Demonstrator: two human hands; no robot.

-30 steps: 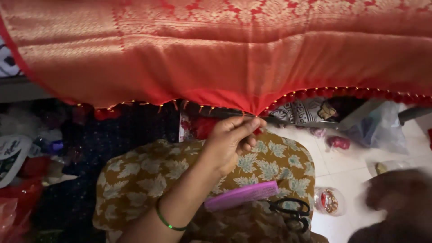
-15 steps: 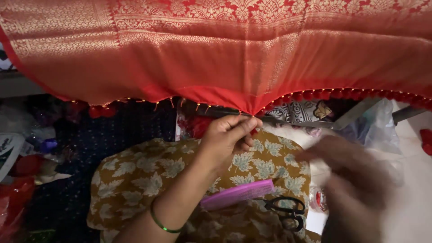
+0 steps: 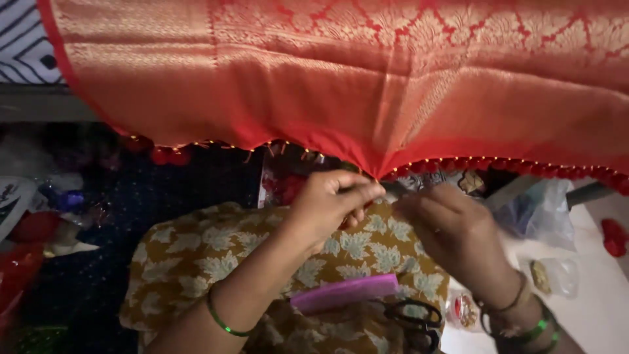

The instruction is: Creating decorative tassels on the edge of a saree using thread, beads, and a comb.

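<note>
The right hand (image 3: pixel 452 233), which was a blur at the right side half a second ago, now sits just beside the left hand (image 3: pixel 331 203) at the hem (image 3: pixel 377 172) of the red cloth (image 3: pixel 341 85). The view has also shifted a little to the right.

The left hand is closed in a pinch on the hem, where the cloth comes down to a point. The right hand has its fingers curled near the same spot; whether it grips something I cannot tell, because the fingertips are blurred.

The cloth hangs across the far side, and its beaded hem runs left to right. The pinched point is directed toward the near side, to the lap.

I think the fine hem can slip out of the pinch if the pull is uneven. The comb (image 3: pixel 344 293) and scissors (image 3: pixel 413 318) lie loose on the lap, so a knee movement can drop them.
</note>
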